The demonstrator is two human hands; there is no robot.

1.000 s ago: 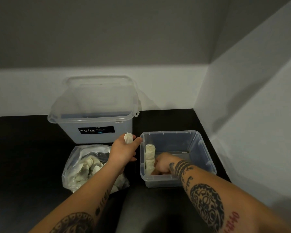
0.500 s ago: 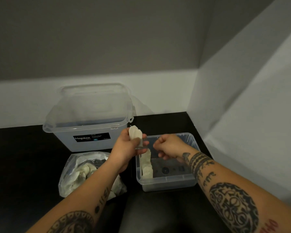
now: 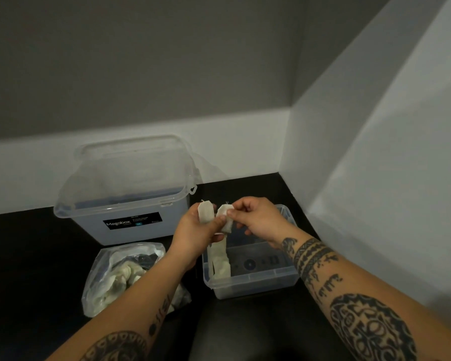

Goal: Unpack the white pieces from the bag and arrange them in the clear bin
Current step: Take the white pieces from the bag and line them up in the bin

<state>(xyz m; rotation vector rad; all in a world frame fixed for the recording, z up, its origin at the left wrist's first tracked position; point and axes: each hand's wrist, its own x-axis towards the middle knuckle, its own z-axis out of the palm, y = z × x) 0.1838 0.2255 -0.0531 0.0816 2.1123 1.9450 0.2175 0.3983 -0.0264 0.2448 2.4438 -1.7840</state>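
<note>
At the lower left of the frame the clear plastic bag (image 3: 126, 277) lies on the dark tabletop (image 3: 31, 269), its mouth open toward the top and a heap of white pieces (image 3: 123, 276) inside. Above it, at left of centre, stands a large lidded storage box (image 3: 126, 194) with a black "Megabox" label, against the wall.

Near the centre, the left hand (image 3: 195, 230) grips a white piece (image 3: 205, 211) with fingers curled round its lower part; the piece stands nearly upright, long axis vertical in the frame, a short thread showing at its top. Just to its right the right hand (image 3: 255, 217) pinches a second white piece (image 3: 224, 217) between thumb and fingertips; this one tilts slightly, top leaning right, long axis also roughly vertical. The two pieces are just beside each other, held above the left end of the clear bin (image 3: 284, 280).

Lower right of centre, the bin sits on the tabletop with a short row of white pieces (image 3: 220, 261) stood along its left wall; the rest of its floor is bare.

The step in hand looks like separating or passing a piece between hands before placing it. The next move probably calls for lowering the right hand's piece into the bin, keeping it upright and setting it snug beside the row. The task seems early, as the bag is still well filled.
</note>
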